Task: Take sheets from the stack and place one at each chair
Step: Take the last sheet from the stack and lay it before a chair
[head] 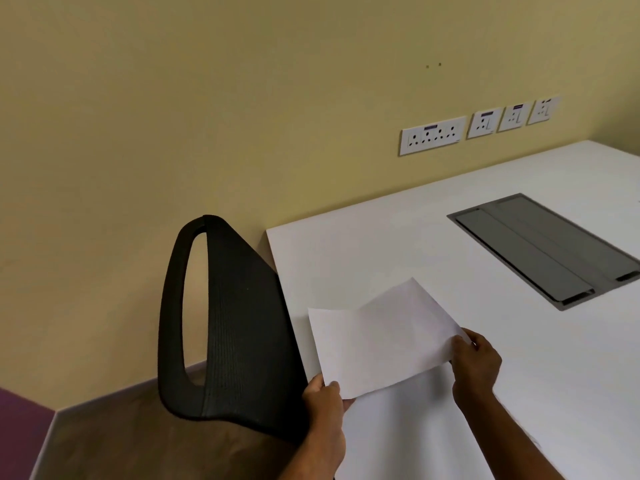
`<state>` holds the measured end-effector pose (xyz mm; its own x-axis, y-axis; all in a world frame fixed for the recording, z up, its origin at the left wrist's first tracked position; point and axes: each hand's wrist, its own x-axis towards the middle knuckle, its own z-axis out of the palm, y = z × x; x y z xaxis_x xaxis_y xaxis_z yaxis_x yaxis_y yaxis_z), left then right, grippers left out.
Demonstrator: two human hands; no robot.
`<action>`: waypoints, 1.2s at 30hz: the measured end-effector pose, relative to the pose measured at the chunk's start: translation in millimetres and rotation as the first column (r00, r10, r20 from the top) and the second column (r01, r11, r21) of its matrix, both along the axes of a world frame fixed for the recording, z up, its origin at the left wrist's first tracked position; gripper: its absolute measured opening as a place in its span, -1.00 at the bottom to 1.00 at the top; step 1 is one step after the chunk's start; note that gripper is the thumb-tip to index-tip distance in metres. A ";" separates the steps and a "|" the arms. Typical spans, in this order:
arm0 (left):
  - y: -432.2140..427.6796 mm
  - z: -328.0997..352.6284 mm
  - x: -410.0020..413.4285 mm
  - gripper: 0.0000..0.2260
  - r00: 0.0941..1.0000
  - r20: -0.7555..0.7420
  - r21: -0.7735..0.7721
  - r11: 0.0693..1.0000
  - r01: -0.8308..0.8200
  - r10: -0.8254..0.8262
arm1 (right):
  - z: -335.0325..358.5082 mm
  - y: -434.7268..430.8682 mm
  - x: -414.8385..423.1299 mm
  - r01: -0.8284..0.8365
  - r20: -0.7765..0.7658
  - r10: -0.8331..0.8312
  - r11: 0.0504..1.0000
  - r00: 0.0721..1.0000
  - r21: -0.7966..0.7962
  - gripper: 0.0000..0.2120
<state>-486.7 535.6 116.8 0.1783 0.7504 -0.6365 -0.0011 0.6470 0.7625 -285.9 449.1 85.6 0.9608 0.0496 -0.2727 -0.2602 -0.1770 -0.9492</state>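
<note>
Sheet (377, 336), light and floppy, hangs bowed over the table (433, 237) by the chair (221, 323); left hand (323, 398) and right hand (476, 363) pinch opposite corners, probably the best hold.

I hold one blank white sheet (381, 336) just over the table (415, 237), near its left edge beside the black chair (228, 327), my left hand (325, 400) and right hand (476, 365) pinching its near corners, the middle bowed
</note>
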 end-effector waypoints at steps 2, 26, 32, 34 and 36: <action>6.4 -13.0 3.7 -0.70 1.000 -0.022 0.007 1.000 -0.001 0.001 | -9.5 6.2 1.6 -0.013 0.027 0.014 0.999 1.000 -0.042 -0.70; 47.6 -79.0 50.0 -0.74 0.918 -0.387 0.418 0.904 0.092 0.085 | -61.0 51.9 39.5 -0.022 0.264 0.070 0.983 0.962 -0.180 -0.76; 48.1 -86.6 50.0 -0.57 0.846 -0.530 0.502 0.823 0.267 0.049 | -67.4 51.9 40.2 -0.063 0.308 0.129 0.974 0.943 -0.217 -0.67; 48.1 -85.6 49.6 -0.44 0.809 -0.586 0.497 0.811 0.309 0.051 | -70.8 52.0 41.5 -0.082 0.329 0.157 0.969 0.931 -0.231 -0.66; 48.8 -84.1 48.8 -0.40 0.793 -0.607 0.506 0.797 0.328 0.059 | -73.1 52.1 42.3 -0.095 0.356 0.186 0.961 0.916 -0.259 -0.64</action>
<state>-437.9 584.4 32.7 0.0609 0.9911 -0.1185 0.6032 0.0580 0.7955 -243.6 501.2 12.5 0.9816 0.1714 0.0838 0.1486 -0.4113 -0.8993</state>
